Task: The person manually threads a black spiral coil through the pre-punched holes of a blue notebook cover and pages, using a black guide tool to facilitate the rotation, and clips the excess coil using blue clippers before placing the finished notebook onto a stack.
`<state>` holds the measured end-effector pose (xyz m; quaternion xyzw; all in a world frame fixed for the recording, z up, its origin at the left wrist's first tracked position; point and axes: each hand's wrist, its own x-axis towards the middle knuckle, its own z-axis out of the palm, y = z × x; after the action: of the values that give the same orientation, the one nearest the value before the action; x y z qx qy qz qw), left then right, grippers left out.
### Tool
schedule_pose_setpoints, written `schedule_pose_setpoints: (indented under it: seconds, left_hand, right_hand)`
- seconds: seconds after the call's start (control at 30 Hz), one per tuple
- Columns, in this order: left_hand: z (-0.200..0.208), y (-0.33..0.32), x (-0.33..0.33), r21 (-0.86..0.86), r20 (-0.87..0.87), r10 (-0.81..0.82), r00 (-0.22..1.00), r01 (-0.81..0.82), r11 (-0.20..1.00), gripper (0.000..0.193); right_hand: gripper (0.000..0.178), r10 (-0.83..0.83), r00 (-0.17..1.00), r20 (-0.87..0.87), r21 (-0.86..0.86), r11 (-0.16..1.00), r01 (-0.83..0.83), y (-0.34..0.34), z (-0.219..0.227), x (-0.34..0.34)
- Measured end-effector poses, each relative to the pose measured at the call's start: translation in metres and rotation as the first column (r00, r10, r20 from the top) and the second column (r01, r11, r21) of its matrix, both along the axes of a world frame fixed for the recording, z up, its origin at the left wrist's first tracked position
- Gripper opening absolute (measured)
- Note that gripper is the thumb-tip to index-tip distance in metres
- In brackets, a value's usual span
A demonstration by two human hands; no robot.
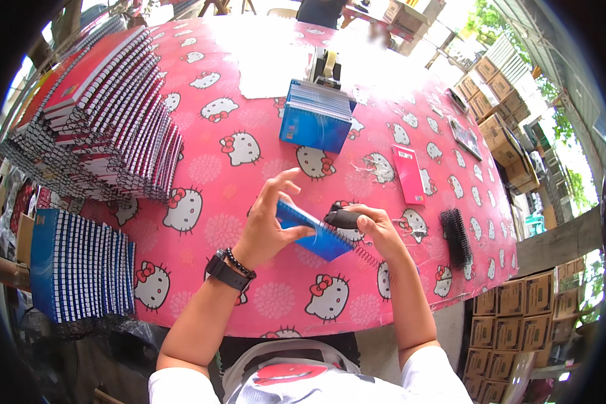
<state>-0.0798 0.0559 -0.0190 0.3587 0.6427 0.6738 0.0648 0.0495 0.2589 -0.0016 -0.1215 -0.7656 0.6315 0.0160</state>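
Pink tablecloth (pixel 188 259) | left hand (pixel 266 222): fingers apart, thumb at blue notebook (pixel 324 244) | right hand (pixel 382 234): clamped on black tool (pixel 344 218)

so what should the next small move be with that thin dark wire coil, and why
Probably ease the thin dark wire coil farther along the edge of the small blue-covered notebook: a length juts past its corner, while the left hand grips the notebook and the right hand holds a rounded black object by the coil.
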Motion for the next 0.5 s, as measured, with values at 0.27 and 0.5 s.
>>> schedule_pose_setpoints:
  seconds: [0.27, 0.5]
  left_hand:
    - [-0.038, 0.002, -0.009, 0.039, 0.267, -0.305, 0.914, 0.306, 0.951, 0.037]
    - [-0.040, 0.003, -0.010, -0.002, 0.258, -0.344, 0.903, 0.357, 0.934, 0.035]
  right_hand:
    - [0.075, 0.083, 0.987, -0.141, -0.040, 0.995, -0.089, -0.004, -0.007, 0.000]
    - [0.060, 0.048, 0.989, -0.139, -0.054, 0.997, -0.056, -0.003, -0.010, -0.002]
